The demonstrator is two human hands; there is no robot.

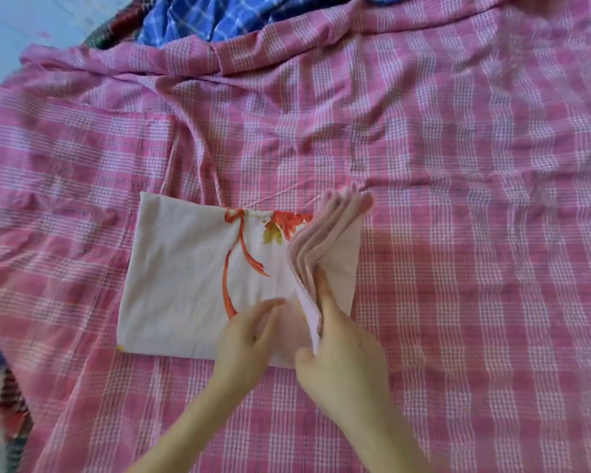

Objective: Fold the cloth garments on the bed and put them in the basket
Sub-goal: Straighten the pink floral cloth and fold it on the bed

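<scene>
Pink cloth (185,278) mid-fold on bed (458,233). Right hand (342,363) pinched raised layered edge; left hand (249,336) flat, fingers straight, pressing cloth. Judged next: lay flap leftward, keep edges aligned. Basket unseen.

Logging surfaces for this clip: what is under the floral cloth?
The floral cloth lies on a pink checked sheet, visible all around it. What lies directly beneath the cloth is covered.
</scene>
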